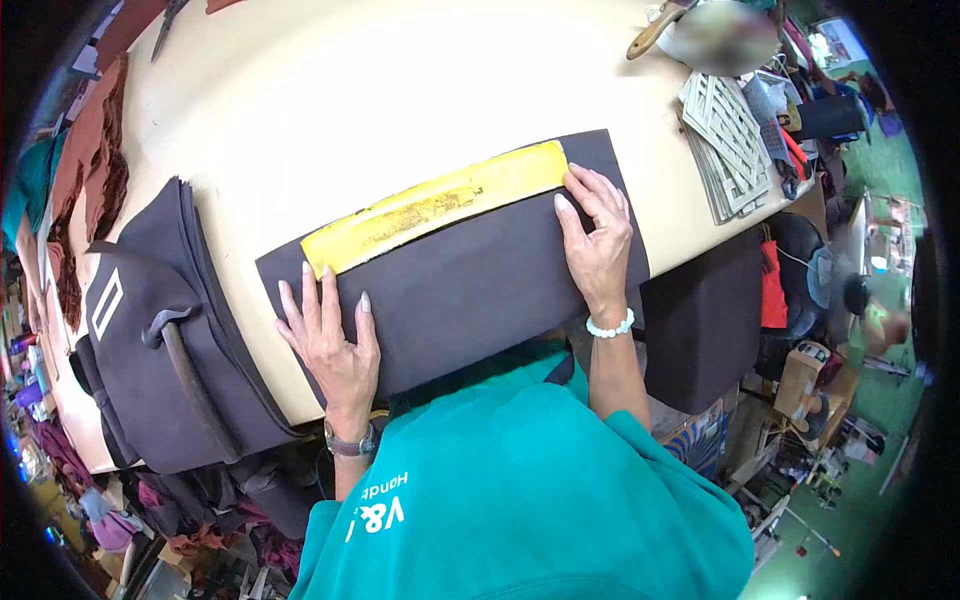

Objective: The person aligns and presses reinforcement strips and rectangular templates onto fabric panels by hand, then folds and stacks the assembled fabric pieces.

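A strip [440,208] lies on the sheet [460,290], the stack [215,345] left, lattice pieces [730,140] right.

One camera on the head, looking forward and down.
It peeks from up high over the person's green shirt [540,480], which fills 6 o'clock, and faces the pale table [400,90] at 12 o'clock. It is close: the left hand [335,350] looks big at 8 o'clock and the right hand [600,248] at 2 o'clock. The view is very wide and bends at the sides, with black corners, and the floor [850,510] shows farther off at 4 o'clock.
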Demonstrator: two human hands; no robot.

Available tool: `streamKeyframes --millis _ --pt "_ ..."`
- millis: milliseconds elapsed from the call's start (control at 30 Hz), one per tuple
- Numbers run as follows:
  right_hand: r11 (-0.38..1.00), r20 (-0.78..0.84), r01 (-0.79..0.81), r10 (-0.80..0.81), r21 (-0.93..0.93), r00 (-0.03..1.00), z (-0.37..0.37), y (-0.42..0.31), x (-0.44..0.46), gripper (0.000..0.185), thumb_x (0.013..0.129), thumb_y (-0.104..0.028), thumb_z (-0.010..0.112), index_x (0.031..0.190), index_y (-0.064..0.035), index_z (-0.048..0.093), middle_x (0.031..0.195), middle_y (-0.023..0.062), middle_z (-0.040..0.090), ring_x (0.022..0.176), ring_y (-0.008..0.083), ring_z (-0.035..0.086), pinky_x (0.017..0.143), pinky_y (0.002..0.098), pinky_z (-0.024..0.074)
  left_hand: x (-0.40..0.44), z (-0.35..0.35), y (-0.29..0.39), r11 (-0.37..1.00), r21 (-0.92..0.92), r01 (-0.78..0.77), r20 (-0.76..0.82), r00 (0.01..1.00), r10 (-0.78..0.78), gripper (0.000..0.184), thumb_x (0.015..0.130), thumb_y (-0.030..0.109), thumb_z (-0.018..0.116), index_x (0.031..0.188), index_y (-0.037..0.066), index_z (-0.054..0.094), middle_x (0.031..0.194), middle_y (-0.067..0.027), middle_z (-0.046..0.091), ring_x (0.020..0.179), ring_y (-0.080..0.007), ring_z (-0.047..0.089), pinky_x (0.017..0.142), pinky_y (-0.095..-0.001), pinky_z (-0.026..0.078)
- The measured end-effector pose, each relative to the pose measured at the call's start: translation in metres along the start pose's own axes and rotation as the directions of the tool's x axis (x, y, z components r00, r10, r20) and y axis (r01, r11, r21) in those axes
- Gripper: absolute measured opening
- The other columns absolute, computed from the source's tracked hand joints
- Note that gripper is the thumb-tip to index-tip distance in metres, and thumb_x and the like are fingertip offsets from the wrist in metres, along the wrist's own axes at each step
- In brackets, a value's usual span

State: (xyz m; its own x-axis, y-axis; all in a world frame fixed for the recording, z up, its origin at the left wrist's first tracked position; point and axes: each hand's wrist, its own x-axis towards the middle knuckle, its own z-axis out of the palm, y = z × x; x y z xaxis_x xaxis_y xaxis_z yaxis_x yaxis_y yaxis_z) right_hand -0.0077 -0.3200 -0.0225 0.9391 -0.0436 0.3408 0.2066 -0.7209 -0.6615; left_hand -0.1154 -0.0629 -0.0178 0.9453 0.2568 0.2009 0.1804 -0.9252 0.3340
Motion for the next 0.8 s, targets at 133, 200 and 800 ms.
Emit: streamKeyframes --millis 133,200,800 --pt "1.0 0.003 0.014 -0.014 -0.003 1.0 0.0004 0.0011 0.0004 0.026 0.08 -0.016 0.063 0.102 -0.0004 0.066 0.111 0.011 0.062 0.11 0.0292 0.051 0.102 0.0431 0.03 0.0004 0.0005 -0.0015 1.0 -0.011 -0.006 -0.008 1.0 0.006 0.049 0.083 0.021 0.061 0.129 0.008 0.049 0.139 -0.0124 0.04 0.133 -0.0382 0.024 0.101 -0.0646 0.017" --pt "1.0 0.002 0.007 -0.007 -0.005 1.0 0.0008 0.0013 0.0001 0.027 0.08 -0.016 0.063 0.102 -0.0004 0.066 0.111 0.011 0.062 0.11 0.0291 0.051 0.102 0.0434 0.0298 0.0005 0.0009 -0.002 1.0 -0.016 -0.007 -0.006 1.0 0.007 0.049 0.083 0.022 0.061 0.129 0.008 0.048 0.139 -0.0123 0.04 0.133 -0.038 0.024 0.101 -0.0646 0.017" --pt "0.994 -0.01 0.085 -0.086 -0.065 0.996 0.0037 0.0039 -0.0004 0.027 0.078 -0.012 0.063 0.102 0.0009 0.064 0.11 0.0111 0.061 0.109 0.0286 0.051 0.098 0.0391 0.0337 -0.0004 0.0036 -0.0034 1.0 -0.014 -0.011 -0.009 1.0 0.011 0.048 0.083 0.025 0.06 0.127 0.008 0.05 0.138 -0.0122 0.041 0.132 -0.0385 0.026 0.101 -0.063 0.017"
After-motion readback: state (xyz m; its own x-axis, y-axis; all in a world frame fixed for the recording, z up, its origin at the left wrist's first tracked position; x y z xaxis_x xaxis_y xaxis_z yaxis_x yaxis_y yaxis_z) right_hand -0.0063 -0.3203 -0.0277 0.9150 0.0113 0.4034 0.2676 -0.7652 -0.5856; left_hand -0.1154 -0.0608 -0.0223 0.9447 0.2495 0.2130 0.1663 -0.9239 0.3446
